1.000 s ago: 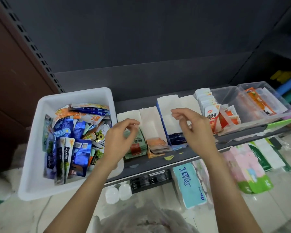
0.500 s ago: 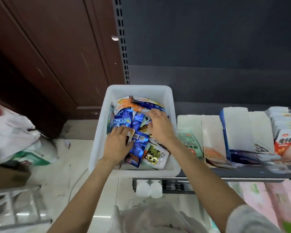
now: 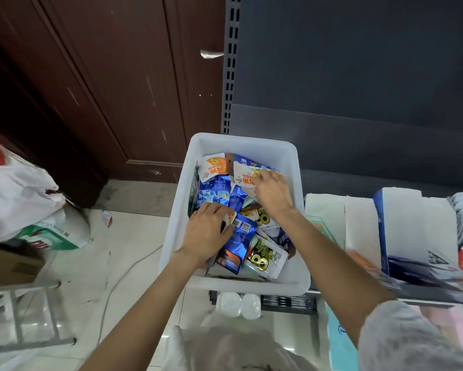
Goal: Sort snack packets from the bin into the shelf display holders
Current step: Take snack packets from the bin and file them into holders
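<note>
The snack packets [image 3: 241, 218] lie heaped in the white bin [image 3: 301, 274], which sits on the left end of the dark shelf [image 3: 422, 293]; blue, orange-and-white and sunflower-print packs overlap one another. Both hands are inside the bin. The right hand [image 3: 273, 192], at 1 o'clock in the heap, has its fingers curled onto an orange-and-white packet [image 3: 245, 175] near the far wall, gripping its edge. The left hand [image 3: 207, 231], at 8 o'clock, rests on the pile with fingers bent over a small pale packet [image 3: 230, 219], beside a blue packet [image 3: 238, 245]; it appears to grip it, though the fingertips are partly hidden. At 3 o'clock from the bin, white cardboard display holders [image 3: 358, 226] stand in a row on the shelf, one with a blue side. At 9 o'clock, on the tiled floor [image 3: 118, 250], lie white plastic bags [image 3: 24, 199], and a brown door [image 3: 118, 76] stands at 11 o'clock.
</note>
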`<action>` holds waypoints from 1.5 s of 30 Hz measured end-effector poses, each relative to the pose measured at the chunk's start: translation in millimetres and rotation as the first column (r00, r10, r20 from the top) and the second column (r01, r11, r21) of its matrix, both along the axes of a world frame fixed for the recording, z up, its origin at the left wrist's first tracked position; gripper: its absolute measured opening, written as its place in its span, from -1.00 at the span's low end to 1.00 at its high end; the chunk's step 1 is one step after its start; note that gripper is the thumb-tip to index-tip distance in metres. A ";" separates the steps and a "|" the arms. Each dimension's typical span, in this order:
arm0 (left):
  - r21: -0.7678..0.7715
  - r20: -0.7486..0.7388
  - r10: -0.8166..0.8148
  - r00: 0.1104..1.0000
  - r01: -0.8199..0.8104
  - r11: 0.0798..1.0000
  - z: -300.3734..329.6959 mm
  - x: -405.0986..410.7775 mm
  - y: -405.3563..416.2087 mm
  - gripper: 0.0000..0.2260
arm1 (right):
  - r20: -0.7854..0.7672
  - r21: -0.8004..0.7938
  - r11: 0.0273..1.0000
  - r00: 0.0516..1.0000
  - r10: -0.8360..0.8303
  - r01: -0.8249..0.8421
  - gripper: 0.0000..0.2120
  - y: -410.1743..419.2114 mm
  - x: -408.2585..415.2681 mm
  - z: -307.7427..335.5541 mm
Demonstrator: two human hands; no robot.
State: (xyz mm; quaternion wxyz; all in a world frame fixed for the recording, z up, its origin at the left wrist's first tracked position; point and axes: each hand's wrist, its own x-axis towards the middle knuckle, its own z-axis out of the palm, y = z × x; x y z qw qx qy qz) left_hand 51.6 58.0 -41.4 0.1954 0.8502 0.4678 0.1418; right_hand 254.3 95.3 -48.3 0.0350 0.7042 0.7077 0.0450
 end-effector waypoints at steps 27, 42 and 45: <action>-0.080 0.618 -0.170 0.768 0.276 0.958 117.8 145.2 -47.8 -0.75 | -0.803 0.290 0.822 0.592 -0.069 0.490 -0.44 -191.0 70.9 134.0; 0.081 0.030 -0.431 0.902 0.428 0.900 43.6 214.4 -93.7 -0.78 | -0.531 0.223 0.880 0.809 -0.251 0.420 -0.89 -248.9 149.9 62.9; 0.077 -0.092 -0.464 0.881 0.471 0.879 32.6 215.3 -96.2 -0.76 | -0.280 0.268 0.904 0.925 -0.259 0.334 -0.89 -247.4 148.3 63.6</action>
